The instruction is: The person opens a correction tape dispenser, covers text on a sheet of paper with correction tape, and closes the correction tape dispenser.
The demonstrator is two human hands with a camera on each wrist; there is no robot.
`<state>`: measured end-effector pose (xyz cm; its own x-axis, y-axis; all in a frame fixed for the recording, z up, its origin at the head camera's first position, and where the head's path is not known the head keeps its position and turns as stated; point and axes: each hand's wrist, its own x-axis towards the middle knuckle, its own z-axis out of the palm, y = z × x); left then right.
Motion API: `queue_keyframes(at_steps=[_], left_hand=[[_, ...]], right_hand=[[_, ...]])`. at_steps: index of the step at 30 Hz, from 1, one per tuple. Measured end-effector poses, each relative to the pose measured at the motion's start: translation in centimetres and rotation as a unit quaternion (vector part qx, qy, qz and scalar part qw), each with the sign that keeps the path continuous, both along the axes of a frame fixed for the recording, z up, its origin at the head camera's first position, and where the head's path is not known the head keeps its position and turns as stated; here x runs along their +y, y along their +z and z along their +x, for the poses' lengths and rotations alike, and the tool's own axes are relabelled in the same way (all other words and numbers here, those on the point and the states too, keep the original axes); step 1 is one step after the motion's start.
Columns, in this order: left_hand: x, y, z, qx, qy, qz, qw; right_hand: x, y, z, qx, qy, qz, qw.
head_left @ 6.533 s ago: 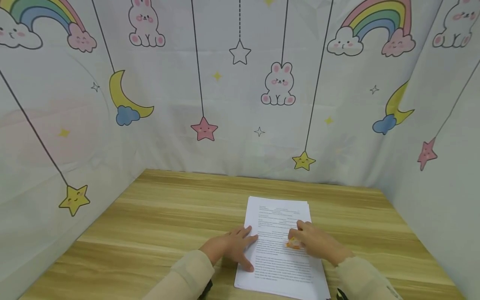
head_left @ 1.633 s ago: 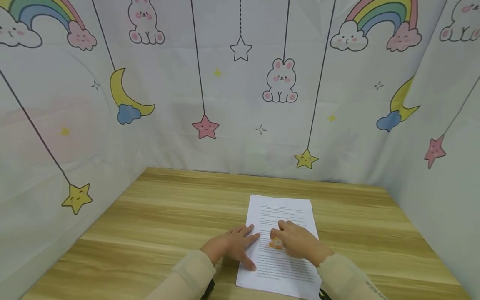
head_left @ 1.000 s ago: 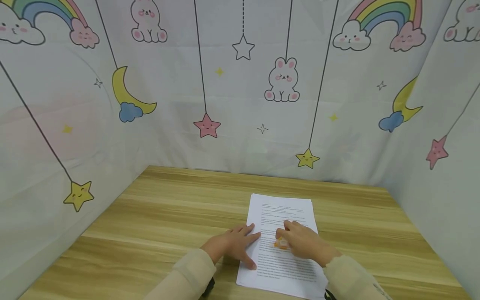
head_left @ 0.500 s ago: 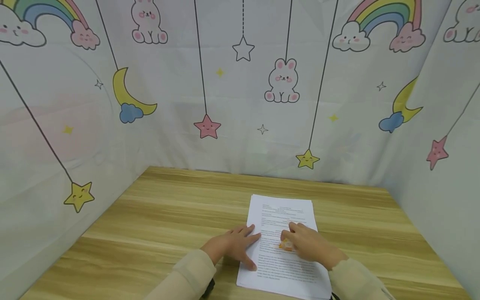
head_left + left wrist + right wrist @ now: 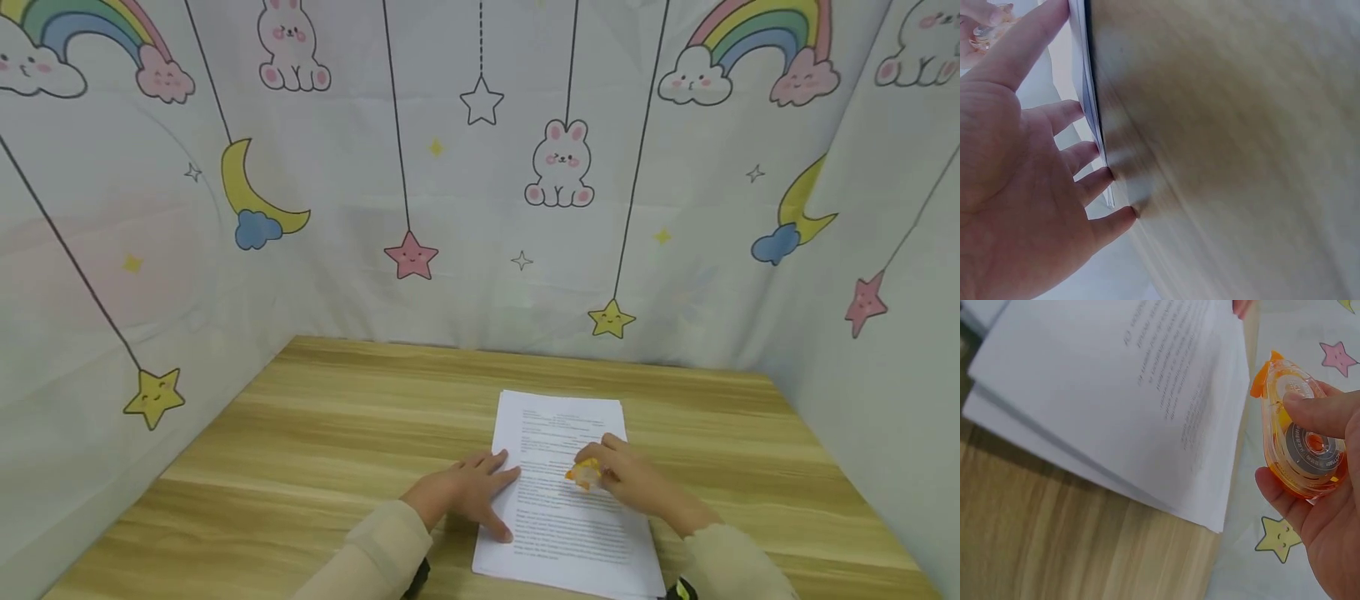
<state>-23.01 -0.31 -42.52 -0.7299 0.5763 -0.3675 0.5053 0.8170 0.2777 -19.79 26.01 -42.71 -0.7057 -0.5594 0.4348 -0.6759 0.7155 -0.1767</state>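
My right hand (image 5: 637,482) holds an orange, see-through correction tape dispenser (image 5: 1302,428) between thumb and fingers. In the right wrist view its orange tip points up and away from the paper, and its reels show through the casing. In the head view the dispenser is over the middle of a stack of printed paper (image 5: 562,550). My left hand (image 5: 474,492) rests with spread fingers on the stack's left edge. The left wrist view shows several of its fingertips (image 5: 1124,215) at that edge, one reaching the table. Whether the dispenser touches the paper cannot be told.
The stack lies on a wood-grain table (image 5: 360,417), whose surface extends on both sides of it. A white cloth (image 5: 480,200) printed with rainbows, rabbits and stars hangs behind the table and along its left and right sides.
Over the last second and a half my right hand has slid right across the page with the correction tape, then turned it so more of it shows. My left hand has stayed in place.
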Motion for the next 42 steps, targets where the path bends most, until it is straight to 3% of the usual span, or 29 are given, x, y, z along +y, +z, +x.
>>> queue_keyframes(at_steps=[3, 8, 14, 34, 42], left_hand=[[-0.1, 0.1, 0.0, -0.002, 0.000, 0.003, 1.0000], [-0.2, 0.1, 0.0, -0.002, 0.000, 0.001, 1.0000], [-0.1, 0.2, 0.1, -0.002, 0.001, 0.001, 1.0000], [0.2, 0.2, 0.1, 0.005, -0.014, -0.008, 0.9999], [0.2, 0.1, 0.0, -0.001, -0.009, -0.014, 0.9999]], right_hand=[[0.7, 0.7, 0.3, -0.042, -0.027, -0.015, 0.999], [1.0, 0.9, 0.7, -0.039, -0.060, 0.011, 0.997], [1.1, 0.5, 1.1, -0.045, -0.073, 0.024, 0.996], [0.8, 0.3, 1.6, -0.009, -0.070, 0.061, 0.996], [0.5, 0.2, 1.8, -0.017, -0.059, 0.081, 0.995]])
